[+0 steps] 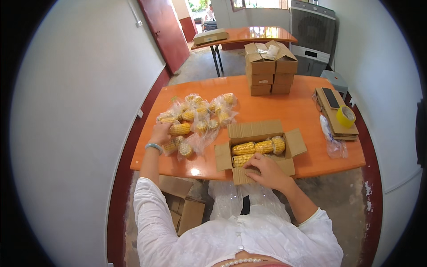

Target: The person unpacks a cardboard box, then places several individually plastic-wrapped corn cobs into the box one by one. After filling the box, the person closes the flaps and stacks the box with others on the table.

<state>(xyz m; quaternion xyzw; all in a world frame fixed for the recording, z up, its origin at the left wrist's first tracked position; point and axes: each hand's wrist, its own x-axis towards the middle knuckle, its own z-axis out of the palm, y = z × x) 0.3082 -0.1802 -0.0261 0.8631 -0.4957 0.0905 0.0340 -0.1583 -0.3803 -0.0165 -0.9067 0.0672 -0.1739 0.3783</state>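
Note:
My left hand [160,134] has its fingers on the left end of a yellow corn cob [180,129] in clear plastic. Around it on the orange table lie several more bagged corn cobs [195,112], in a loose heap of crinkled film. An open cardboard box [255,130] stands before me with its flaps spread. Inside are several corn cobs [243,148], with one cob end [278,145] at the right. My right hand [267,169] is over the box's near wall, fingers bent and apart beside the nearest cob. It hides part of that cob, and whether it grips the wall is unclear.
Stacked cardboard boxes [262,68] stand at the table's back. At right, flattened cardboard [343,133] bears a phone [330,98] and yellow tape roll [346,116], beside plastic bags [335,148]. An open carton [191,213] is below the front edge. A person [209,15] is beyond the doorway.

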